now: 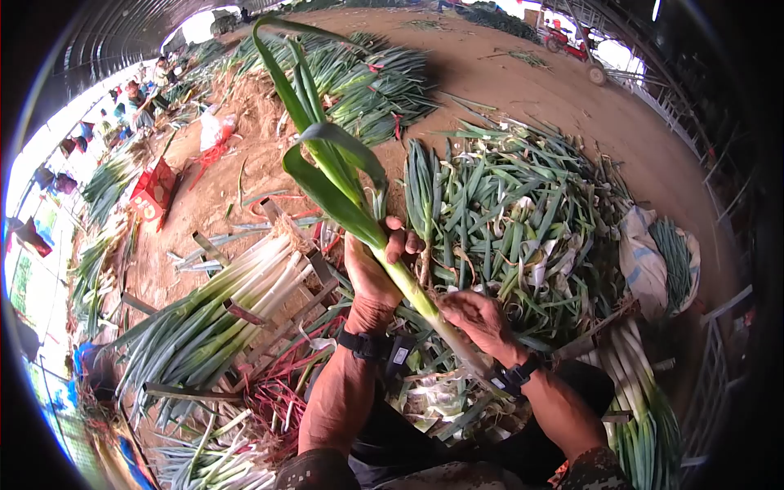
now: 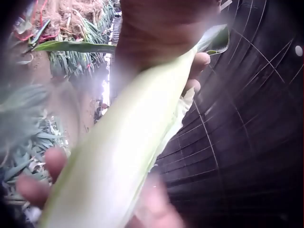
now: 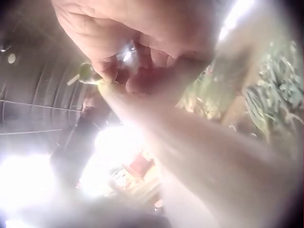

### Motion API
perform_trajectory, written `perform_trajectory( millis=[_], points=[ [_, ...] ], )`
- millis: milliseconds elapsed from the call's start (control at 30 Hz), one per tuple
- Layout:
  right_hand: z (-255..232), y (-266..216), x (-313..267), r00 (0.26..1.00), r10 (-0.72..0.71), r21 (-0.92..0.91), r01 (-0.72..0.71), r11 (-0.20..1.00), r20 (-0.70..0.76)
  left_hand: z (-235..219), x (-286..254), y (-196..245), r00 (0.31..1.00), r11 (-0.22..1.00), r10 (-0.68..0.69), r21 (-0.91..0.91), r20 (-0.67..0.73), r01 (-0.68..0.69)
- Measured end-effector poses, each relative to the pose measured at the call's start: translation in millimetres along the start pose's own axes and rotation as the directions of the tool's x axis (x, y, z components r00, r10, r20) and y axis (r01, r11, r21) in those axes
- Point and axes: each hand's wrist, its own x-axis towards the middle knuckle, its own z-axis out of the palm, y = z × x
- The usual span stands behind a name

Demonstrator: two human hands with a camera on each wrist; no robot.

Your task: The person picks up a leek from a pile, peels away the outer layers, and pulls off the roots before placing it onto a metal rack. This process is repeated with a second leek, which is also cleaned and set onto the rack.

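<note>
A long green onion [image 1: 420, 299] slants across the head view, its broad green leaves upward and its pale stalk running down toward the person's lap. The left hand [image 1: 370, 276] grips it just below the leaves, fingers curled round the stalk. Lower down, the right hand [image 1: 480, 322] has its curled fingers and thumb at the side of the stalk, pinching there. In the left wrist view, a loose flap of outer skin [image 2: 183, 114] stands off the stalk. The right wrist view is blurred, with the right fingertips [image 3: 137, 84] right at the pale stalk.
Trimmed green onions [image 1: 253, 286] lie in a wooden rack on the left. A large heap of leaves [image 1: 523, 204] spreads ahead at right, beside a white sack [image 1: 643, 261]. More bundles [image 1: 371, 86] lie farther off. A red box [image 1: 153, 194] stands left; red ties [image 1: 286, 388] lie near the lap.
</note>
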Motion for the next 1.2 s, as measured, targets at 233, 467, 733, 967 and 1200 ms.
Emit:
perform_trajectory(
  millis=[233, 467, 733, 967, 1200],
  points=[
    [10, -19, 19, 0.988, -0.121, -0.048, 0.126, 0.991, 0.095, -6, 0, -1, 0.995, 0.997, -0.075, 0.039, 0.062, 0.072],
    [8, -16, 22, 0.986, -0.169, -0.340, 0.155, 0.928, -0.011, -1, -3, -5, 0.993, 0.992, -0.115, -0.049, 0.023, 0.116],
    [8, -33, 18, 0.991, -0.088, 0.003, 0.088, 0.996, 0.096, -1, -2, -9, 0.994, 0.994, -0.106, -0.018, 0.026, 0.107],
    [9, -23, 18, 0.978, -0.198, -0.166, 0.205, 0.964, 0.062, 0, -5, -12, 0.995, 0.995, -0.098, -0.018, -0.013, 0.098],
    [14, -13, 17, 0.977, -0.202, -0.069, 0.198, 0.978, -0.062, -7, -5, -14, 0.991, 0.994, -0.113, -0.003, 0.073, 0.114]
  ],
)
